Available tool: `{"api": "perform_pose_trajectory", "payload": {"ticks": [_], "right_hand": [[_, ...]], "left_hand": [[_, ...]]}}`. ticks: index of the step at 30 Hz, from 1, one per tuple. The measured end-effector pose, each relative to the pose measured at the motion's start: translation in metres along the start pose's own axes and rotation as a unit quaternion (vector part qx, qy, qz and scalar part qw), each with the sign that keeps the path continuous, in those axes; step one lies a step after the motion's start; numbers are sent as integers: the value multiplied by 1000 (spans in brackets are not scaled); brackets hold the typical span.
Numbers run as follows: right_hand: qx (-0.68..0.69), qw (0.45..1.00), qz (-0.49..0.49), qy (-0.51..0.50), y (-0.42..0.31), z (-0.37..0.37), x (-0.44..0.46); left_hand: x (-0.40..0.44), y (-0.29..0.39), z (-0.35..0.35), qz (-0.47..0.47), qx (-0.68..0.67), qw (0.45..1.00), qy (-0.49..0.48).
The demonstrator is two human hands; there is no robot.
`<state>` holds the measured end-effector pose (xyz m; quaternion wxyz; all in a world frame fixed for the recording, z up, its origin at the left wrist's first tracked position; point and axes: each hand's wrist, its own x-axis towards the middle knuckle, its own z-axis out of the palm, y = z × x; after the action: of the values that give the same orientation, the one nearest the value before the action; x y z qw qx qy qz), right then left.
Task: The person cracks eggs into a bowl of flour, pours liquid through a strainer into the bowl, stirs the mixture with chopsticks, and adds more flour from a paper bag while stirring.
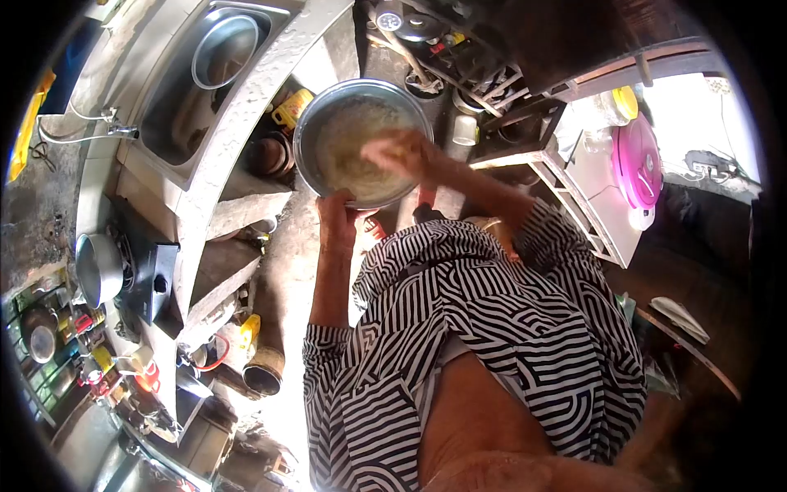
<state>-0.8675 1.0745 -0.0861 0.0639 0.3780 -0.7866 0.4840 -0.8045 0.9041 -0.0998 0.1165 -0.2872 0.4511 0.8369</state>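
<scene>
A round metal basin [305, 156] is held out in front of my body, with pale, cloudy contents [352, 135] inside; I cannot make out exactly what they are. My left hand [334, 211] grips its near rim at the lower left, fingers closed around the edge. Over the middle of the basin is my right hand [402, 154], smeared by motion. Its fingers are too blurred to show whether they are spread or closed, or how far they reach into the contents.
To the left, a counter holds a sink [172, 111] with a clear basin [225, 51] in it, and a stove [152, 266] bearing a metal pot [98, 271]. A white cabinet [602, 193] with a pink lid [638, 164] stands right. A brown pot [264, 373] sits on the floor.
</scene>
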Motion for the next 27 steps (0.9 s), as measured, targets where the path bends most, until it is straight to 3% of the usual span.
{"api": "perform_pose_trajectory", "payload": {"ticks": [1, 3, 4, 6, 7, 8, 11, 13, 14, 16, 18, 19, 20, 22, 24, 26, 27], "right_hand": [[0, 1000, 0, 2, 2, -12, 4], [113, 970, 206, 57, 2, -46, 6], [111, 972, 202, 51, 3, -45, -1], [-90, 993, 33, -72, -5, -29, -26], [87, 992, 89, -31, -24, -13, -24], [51, 991, 100, -69, -41, -11, -7], [110, 991, 70, -11, 5, -3, 2], [71, 975, 210, 24, 9, -36, 9], [70, 975, 209, 21, 8, -40, -1], [-85, 996, 24, -10, -8, -37, -20], [96, 978, 160, -88, -41, -19, -21], [75, 995, 65, -31, -34, -5, -14], [76, 994, 68, -28, -19, -2, -10], [108, 987, 101, 59, 6, -7, 6], [42, 976, 216, -2, -8, -48, 4], [-142, 985, -95, -15, 6, -30, -22], [-39, 998, 16, -45, -21, -25, -16]], "left_hand": [[-5, 4, 4, 0, 2, 1000, 0], [-15, 14, 10, -9, -13, 1000, -14], [-14, 14, 9, -6, -19, 1000, -14], [-10, 9, 1, 1, -23, 1000, -20], [-6, 5, -4, 2, -20, 1000, -19], [0, -1, -8, 4, 12, 1000, -14], [-5, -3, -11, 3, 29, 999, -28], [-6, 2, -9, 13, 4, 999, -48], [-8, 4, -9, 27, 14, 997, -65], [-9, 7, -7, 44, 20, 996, -79], [-11, 10, 2, 7, 6, 1000, -12], [-9, 9, 4, 7, 8, 1000, -13], [-11, 7, 4, 20, -17, 999, -20], [-14, 6, 5, 34, -40, 998, -26], [-15, 9, 3, 12, -25, 999, 15], [-11, 9, 0, -2, -35, 999, 19], [-10, 9, -1, -18, -35, 999, 21]]}}
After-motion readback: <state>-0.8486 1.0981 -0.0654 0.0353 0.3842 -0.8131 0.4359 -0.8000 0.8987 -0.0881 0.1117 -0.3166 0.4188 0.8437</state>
